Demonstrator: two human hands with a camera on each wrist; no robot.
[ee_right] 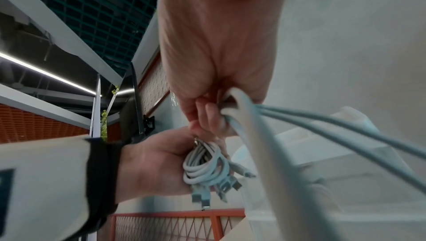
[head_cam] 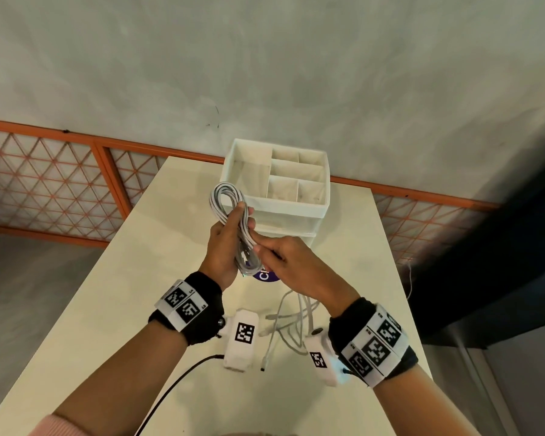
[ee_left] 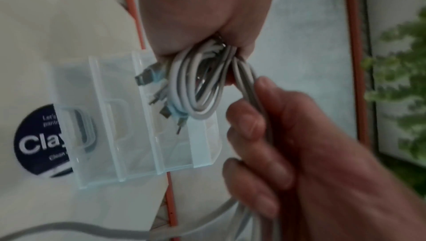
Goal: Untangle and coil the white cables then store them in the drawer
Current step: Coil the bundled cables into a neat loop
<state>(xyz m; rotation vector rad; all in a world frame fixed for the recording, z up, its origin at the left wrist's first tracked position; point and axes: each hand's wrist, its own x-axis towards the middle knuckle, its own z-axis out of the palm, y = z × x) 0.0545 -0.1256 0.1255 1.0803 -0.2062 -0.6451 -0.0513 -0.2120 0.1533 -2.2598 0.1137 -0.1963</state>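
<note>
My left hand [head_cam: 225, 243] grips a coiled bundle of white cables [head_cam: 230, 212] held up in front of the white drawer organizer [head_cam: 296, 212]. The bundle's loops [ee_left: 198, 84] and several plug ends [ee_left: 147, 77] stick out below my palm. My right hand [head_cam: 283, 259] pinches loose cable strands [ee_right: 253, 126] right beside the bundle, and those strands trail down to the loose cables [head_cam: 290, 322] on the table. The organizer's drawers [ee_left: 129, 121] look pushed in; its top compartments hold nothing I can see.
The cream table [head_cam: 107, 294] carries a round dark blue sticker [head_cam: 266, 276] under my hands. A black wire [head_cam: 177, 382] runs off the near edge. An orange lattice railing [head_cam: 44, 184] and a grey wall stand behind the table.
</note>
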